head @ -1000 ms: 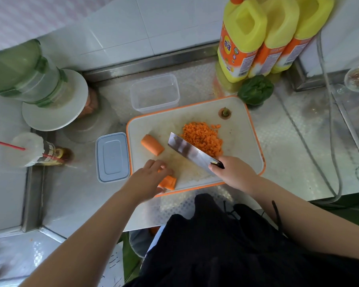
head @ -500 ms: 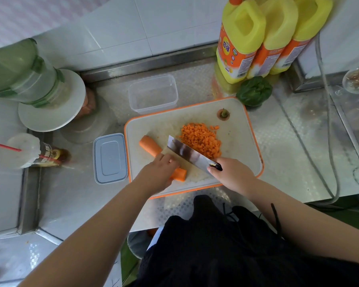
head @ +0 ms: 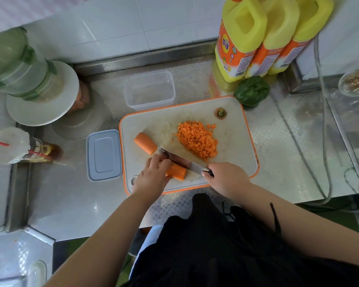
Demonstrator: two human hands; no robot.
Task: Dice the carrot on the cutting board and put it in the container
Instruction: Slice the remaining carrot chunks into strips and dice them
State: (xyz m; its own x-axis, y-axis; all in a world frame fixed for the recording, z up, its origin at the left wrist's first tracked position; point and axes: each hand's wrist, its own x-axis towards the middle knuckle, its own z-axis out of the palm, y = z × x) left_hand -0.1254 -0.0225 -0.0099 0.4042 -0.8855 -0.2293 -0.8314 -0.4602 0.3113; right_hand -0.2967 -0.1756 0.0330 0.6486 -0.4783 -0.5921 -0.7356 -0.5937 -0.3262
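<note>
On the cutting board (head: 232,162), my left hand (head: 151,179) holds a carrot piece (head: 175,171); my right hand (head: 226,179) grips the knife (head: 180,160).

We hold the shiny metal knife (head: 182,161) in our right hand (head: 226,179). Our left hand (head: 151,177) holds an orange carrot piece (head: 175,171) on the white orange-rimmed cutting board (head: 236,141). Small orange carrot cubes (head: 197,139) sit at 1 o'clock.
</note>
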